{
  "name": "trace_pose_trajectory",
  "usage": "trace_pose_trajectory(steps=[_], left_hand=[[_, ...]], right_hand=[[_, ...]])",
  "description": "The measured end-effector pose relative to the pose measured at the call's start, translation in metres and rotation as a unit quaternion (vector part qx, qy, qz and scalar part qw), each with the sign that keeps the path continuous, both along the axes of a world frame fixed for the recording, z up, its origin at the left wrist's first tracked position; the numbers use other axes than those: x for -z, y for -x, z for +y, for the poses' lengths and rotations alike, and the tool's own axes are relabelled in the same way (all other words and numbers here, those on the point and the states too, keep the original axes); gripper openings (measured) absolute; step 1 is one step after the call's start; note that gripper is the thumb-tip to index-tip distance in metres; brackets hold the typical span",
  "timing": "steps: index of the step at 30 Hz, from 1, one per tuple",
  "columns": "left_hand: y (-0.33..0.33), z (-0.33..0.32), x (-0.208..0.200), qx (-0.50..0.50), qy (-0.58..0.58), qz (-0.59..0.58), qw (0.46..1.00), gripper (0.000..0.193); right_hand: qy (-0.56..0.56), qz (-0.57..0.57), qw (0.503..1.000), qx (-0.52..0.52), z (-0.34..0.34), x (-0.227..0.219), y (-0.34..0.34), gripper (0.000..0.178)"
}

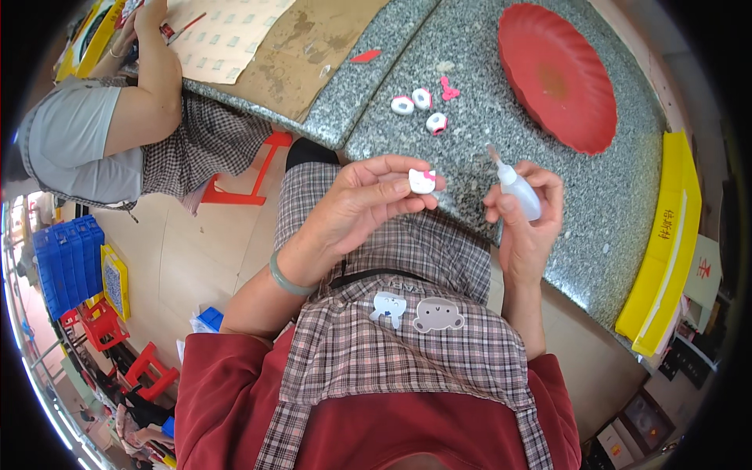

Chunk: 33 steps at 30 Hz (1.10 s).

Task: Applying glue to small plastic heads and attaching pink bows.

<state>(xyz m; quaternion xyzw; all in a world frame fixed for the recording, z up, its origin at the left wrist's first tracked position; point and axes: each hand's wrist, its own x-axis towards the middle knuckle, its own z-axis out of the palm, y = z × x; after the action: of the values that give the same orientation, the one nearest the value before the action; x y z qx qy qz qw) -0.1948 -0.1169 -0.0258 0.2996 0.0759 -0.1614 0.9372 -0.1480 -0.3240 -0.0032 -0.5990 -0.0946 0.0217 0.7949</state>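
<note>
Between the thumb and fingers of my left hand [376, 186] is a small white cat-head figure piece [422, 182] with a pink bow. My right hand [526, 211] grips a translucent squeeze bottle [520, 194] whose thin nozzle points up and to the left, apart from the piece. On the grey stone table ahead lie several small white-and-pink pieces [403, 105], close together. A bright pink bow-shaped part [448, 88] sits just beyond them.
A large red fluted tray [540, 70] stands at the far right of the table [478, 47]. Yellow bins [666, 243] line the right edge. Brown cardboard [305, 63] and a red sliver [366, 56] lie at the far left. A co-worker [117, 133] sits on the left.
</note>
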Motion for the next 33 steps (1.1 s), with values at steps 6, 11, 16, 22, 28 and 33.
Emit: trace_pose_trajectory(steps=[6, 11, 16, 22, 28, 33], left_hand=[[0.002, 0.007, 0.0, -0.007, 0.0, 0.0, 1.0, 0.028], [0.003, 0.01, -0.001, -0.01, -0.005, 0.001, 1.0, 0.027], [0.004, 0.011, 0.0, -0.013, -0.01, 0.001, 1.0, 0.026], [0.006, 0.013, 0.004, -0.016, -0.006, 0.001, 1.0, 0.026], [0.006, 0.012, 0.004, -0.015, -0.008, 0.003, 1.0, 0.026], [0.005, 0.012, 0.004, -0.014, -0.012, 0.003, 1.0, 0.026]], right_hand=[[0.097, 0.13, 0.983, -0.082, 0.005, -0.003, -0.028, 0.028], [0.246, 0.055, 0.967, -0.042, 0.02, 0.001, -0.061, 0.027], [0.44, -0.144, 0.887, 0.0, 0.039, -0.001, -0.085, 0.019], [0.485, -0.206, 0.85, -0.013, 0.053, 0.005, -0.096, 0.015], [0.529, -0.219, 0.82, -0.021, 0.059, 0.009, -0.099, 0.02], [0.533, -0.226, 0.815, -0.037, 0.056, 0.007, -0.103, 0.021]])
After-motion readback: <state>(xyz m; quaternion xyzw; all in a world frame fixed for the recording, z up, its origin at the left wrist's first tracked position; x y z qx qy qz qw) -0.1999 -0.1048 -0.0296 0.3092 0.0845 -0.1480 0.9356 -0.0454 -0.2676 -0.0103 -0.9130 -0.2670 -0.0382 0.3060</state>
